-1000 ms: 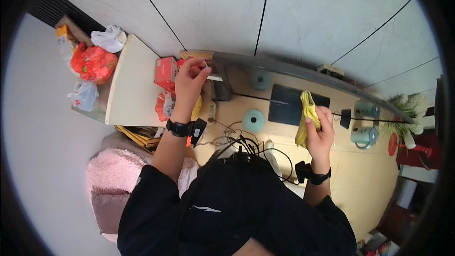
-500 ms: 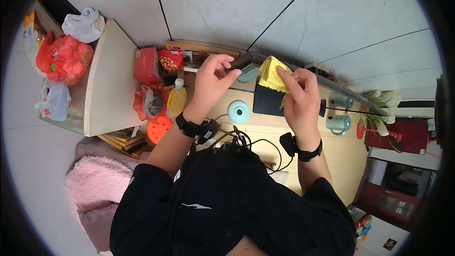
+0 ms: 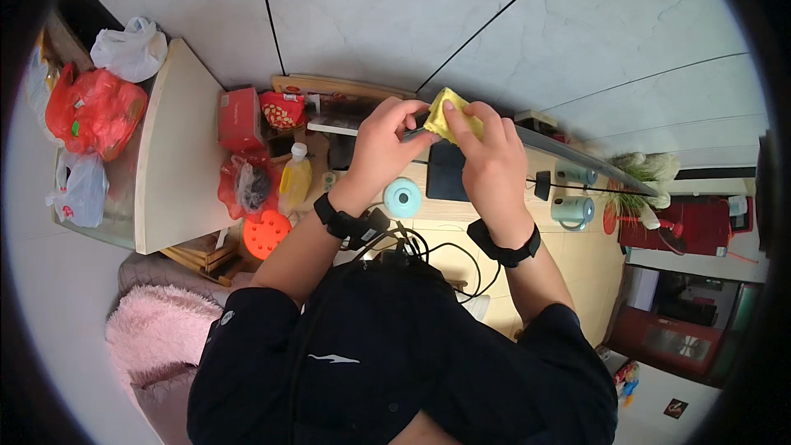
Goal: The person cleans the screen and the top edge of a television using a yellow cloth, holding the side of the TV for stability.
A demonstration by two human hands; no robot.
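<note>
My right hand (image 3: 493, 165) presses a folded yellow cloth (image 3: 449, 115), its index finger laid along the cloth. Beneath the cloth runs the dark grey upper edge (image 3: 577, 158) of what looks like a large flat screen, slanting off to the right. My left hand (image 3: 381, 144) is closed, thumb toward the fingers, about the left end of that edge beside the cloth. The fingertips of both hands nearly meet there. Each wrist wears a black strap with a small box.
Below stands a wooden table with a light-blue round pot (image 3: 402, 198), a dark flat panel (image 3: 446, 175), a light-blue jug (image 3: 573, 213) and cables (image 3: 465, 251). Leftward are a yellow bottle (image 3: 295, 181), red box (image 3: 240, 118), orange stool (image 3: 267, 235) and bags on a cabinet (image 3: 177, 148).
My right hand has brought the yellow cloth left and down onto the edge, close to my left hand. My left hand has shifted slightly right and its fingers have closed more.
</note>
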